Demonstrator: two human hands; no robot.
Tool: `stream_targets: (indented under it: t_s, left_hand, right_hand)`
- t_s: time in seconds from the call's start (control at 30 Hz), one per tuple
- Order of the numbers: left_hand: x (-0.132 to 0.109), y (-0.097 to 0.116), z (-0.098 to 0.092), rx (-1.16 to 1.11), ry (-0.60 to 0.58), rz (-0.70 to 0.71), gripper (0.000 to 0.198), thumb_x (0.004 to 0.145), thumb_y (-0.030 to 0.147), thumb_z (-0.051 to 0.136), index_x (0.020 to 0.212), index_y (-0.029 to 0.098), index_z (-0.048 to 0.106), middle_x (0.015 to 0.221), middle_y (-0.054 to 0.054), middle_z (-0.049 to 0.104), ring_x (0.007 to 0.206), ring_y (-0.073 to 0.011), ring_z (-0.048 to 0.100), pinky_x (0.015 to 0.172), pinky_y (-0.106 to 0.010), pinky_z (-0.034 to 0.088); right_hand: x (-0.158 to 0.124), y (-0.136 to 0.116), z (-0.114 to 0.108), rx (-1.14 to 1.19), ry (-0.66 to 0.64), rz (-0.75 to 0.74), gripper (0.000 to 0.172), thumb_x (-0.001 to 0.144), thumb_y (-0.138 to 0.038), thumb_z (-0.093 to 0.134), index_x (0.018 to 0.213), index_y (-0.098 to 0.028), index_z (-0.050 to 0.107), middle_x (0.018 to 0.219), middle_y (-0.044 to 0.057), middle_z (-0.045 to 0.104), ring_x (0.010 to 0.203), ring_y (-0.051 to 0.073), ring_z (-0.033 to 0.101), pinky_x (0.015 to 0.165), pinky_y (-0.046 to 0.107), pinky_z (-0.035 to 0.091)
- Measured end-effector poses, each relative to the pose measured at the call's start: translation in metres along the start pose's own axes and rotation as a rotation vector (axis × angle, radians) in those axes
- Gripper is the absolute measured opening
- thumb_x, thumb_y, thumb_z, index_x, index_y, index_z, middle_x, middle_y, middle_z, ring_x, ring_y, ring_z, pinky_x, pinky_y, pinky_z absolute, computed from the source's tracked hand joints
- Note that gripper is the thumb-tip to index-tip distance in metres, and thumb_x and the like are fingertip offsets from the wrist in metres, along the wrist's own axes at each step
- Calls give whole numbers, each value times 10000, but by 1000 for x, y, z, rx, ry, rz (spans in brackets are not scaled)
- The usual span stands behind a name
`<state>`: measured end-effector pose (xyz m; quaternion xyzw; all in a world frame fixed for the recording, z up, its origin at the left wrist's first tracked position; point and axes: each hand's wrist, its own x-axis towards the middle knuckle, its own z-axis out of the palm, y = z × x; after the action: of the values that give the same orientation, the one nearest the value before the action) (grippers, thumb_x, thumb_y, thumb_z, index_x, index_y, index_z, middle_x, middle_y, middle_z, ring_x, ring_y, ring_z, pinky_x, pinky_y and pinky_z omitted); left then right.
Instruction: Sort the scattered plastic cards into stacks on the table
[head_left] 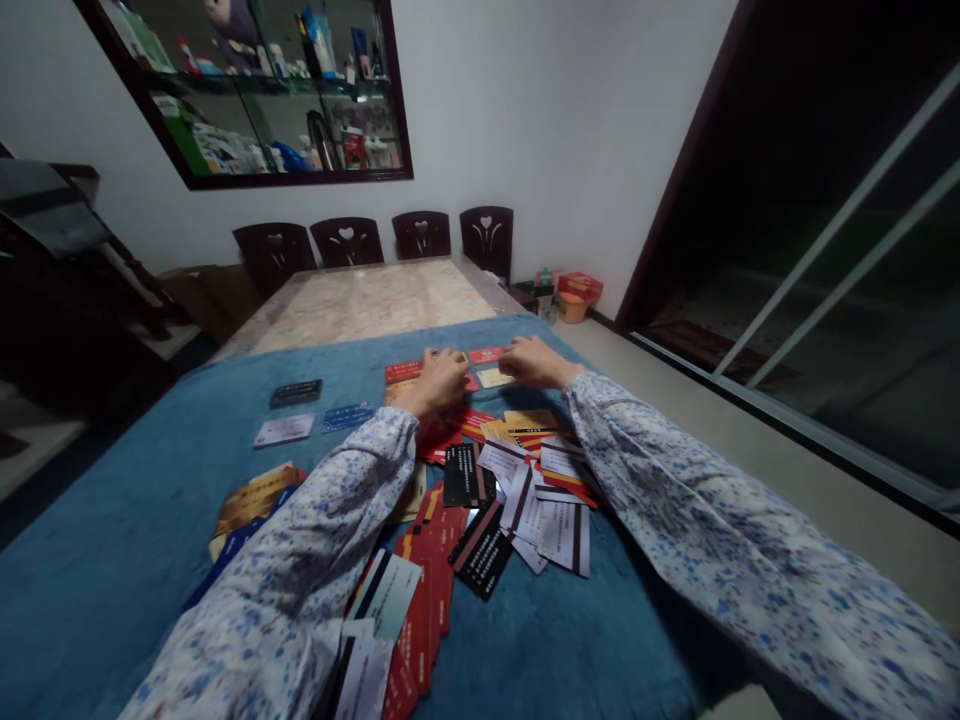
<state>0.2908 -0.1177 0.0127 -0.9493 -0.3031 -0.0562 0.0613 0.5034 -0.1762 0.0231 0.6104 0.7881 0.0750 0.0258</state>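
My left hand (439, 382) is over a group of red cards (403, 372) near the far edge of the cloth, its fingers curled down. Whatever its fingertips hold, if anything, is hidden. Just to its right, my right hand (537, 362) has bent fingers beside a cream card (493, 378) and a red card (486, 355); I cannot make out anything between them. Between my forearms lies a loose pile of black cards (466, 476), white striped cards (564, 538) and gold cards (529, 422). A fanned row of red cards (424, 610) runs toward me, with a pale green card (386, 590) on top.
On the blue cloth (615, 640) to the left are black cards (296, 393), a white card (285, 430), blue cards (347, 417) and a gold stack (255, 497), partly behind my left sleeve. Beyond the cloth is bare marble tabletop (375, 295), with several dark chairs (346, 242) behind.
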Motion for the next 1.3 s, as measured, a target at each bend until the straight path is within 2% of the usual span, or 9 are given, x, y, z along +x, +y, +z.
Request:
stream_targets:
  t_s: [0.17,0.4,0.57,0.73,1.0,1.3]
  left_hand:
    - [-7,15,0,-31,-1,21,300,971,189,472,1106,189,740,1275,-156,660,1250,-320,515,1041,-529,326]
    - [-15,35,6,-72,4,76,285,978,202,481,1072,205,749,1227,-130,690,1244,-307,519,1119,-563,260]
    - [-18,47,11,-103,17,135,214,925,236,570,1048,200,741,1211,-125,696,1218,-309,518,1100,-575,284]
    - [-19,58,14,-134,50,163,220,922,216,547,1016,189,744,1153,-134,705,1197,-315,518,1072,-584,318]
    - [-19,68,20,-159,33,190,250,973,241,486,950,161,721,1118,-150,714,1195,-322,510,1070,-617,329]
    - [-17,72,22,-204,-41,257,193,939,245,547,952,171,726,1136,-137,727,1220,-320,507,1058,-593,330]
  right_hand:
    - [-24,-1,0,-9,-12,20,232,951,-158,551,1032,-213,761,1160,116,745,1116,268,562,798,344,325]
    - [-52,1,9,3,-23,39,255,982,-190,516,1058,-209,759,1134,124,732,1100,267,552,787,355,308]
    - [-69,4,17,36,-4,41,227,973,-203,554,1073,-216,757,1124,111,726,1087,262,542,772,346,289]
    - [-83,5,26,66,41,35,227,945,-210,590,1100,-222,756,1110,107,716,1058,258,525,760,337,276]
    - [-96,0,37,145,83,44,243,968,-270,582,1126,-221,760,1161,121,715,1065,270,522,787,358,308]
    - [-98,6,48,231,68,43,244,932,-359,655,1113,-246,774,1202,109,722,1088,288,527,809,366,355]
